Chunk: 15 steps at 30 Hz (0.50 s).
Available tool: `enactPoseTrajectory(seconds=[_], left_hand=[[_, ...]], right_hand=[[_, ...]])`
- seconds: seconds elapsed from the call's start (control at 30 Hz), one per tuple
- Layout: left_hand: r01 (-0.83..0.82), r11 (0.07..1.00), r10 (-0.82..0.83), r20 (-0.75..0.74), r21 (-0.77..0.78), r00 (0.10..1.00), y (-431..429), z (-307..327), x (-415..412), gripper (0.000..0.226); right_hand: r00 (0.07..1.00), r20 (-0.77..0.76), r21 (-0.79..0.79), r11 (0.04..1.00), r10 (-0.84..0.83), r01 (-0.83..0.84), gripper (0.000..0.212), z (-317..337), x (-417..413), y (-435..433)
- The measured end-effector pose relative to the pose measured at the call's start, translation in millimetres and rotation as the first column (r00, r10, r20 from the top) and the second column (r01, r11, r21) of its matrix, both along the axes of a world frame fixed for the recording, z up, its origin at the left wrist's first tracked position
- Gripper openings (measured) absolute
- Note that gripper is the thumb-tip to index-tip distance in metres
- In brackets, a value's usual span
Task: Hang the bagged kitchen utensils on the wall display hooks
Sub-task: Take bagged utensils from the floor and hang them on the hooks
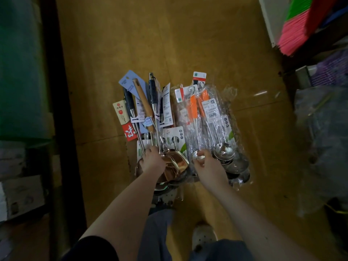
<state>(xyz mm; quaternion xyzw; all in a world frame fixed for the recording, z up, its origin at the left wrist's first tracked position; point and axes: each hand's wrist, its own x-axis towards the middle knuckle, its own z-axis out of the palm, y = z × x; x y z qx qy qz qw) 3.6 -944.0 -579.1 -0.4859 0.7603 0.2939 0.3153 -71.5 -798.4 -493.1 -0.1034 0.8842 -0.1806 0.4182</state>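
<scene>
Our right hand (207, 164) pinches the near bowl end of the clear-bagged orange-handled steel spoons (194, 108) on the brown floor (169, 44), handles pointing away from us; our left hand (153, 160) grips the steel-stemmed ladles (137, 127) beside them.

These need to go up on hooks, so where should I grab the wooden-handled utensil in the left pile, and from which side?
Probably mid-way along its wooden handle, coming from above. The handle lies on top of the pile, slanting away from you; its working end is buried where your left hand grips the bunched shafts.
</scene>
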Motion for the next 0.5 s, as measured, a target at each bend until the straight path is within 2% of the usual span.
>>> enactPoseTrajectory(seconds=[0.13, 0.27, 0.4, 0.5], left_hand=[[-0.024, 1.0, 0.024, -0.009, -0.009, 1.0, -3.9, 7.4, 1.4, 0.063], [-0.054, 0.998, 0.054, -0.013, -0.04, 0.998, -6.7, 40.6, -2.4, 0.058], [-0.065, 0.996, 0.063, -0.041, -0.063, 0.997, -0.1, 107.9, -19.0, 0.065], [-0.04, 0.999, 0.036, -0.131, -0.031, 0.991, 15.7, 175.0, -40.5, 0.054]], right_hand=[[1.0, 0.01, -0.005, 1.0, -0.018, 0.018, 0.025, 5.8, 1.5, 3.0], [0.999, 0.037, -0.013, 1.0, -0.016, 0.016, 0.024, 36.8, 4.3, 9.2], [0.999, 0.02, -0.046, 0.998, -0.041, 0.042, 0.031, 102.8, -0.2, 22.4], [0.997, 0.013, -0.076, 0.994, -0.081, 0.082, 0.025, 164.0, -1.8, 37.4]])
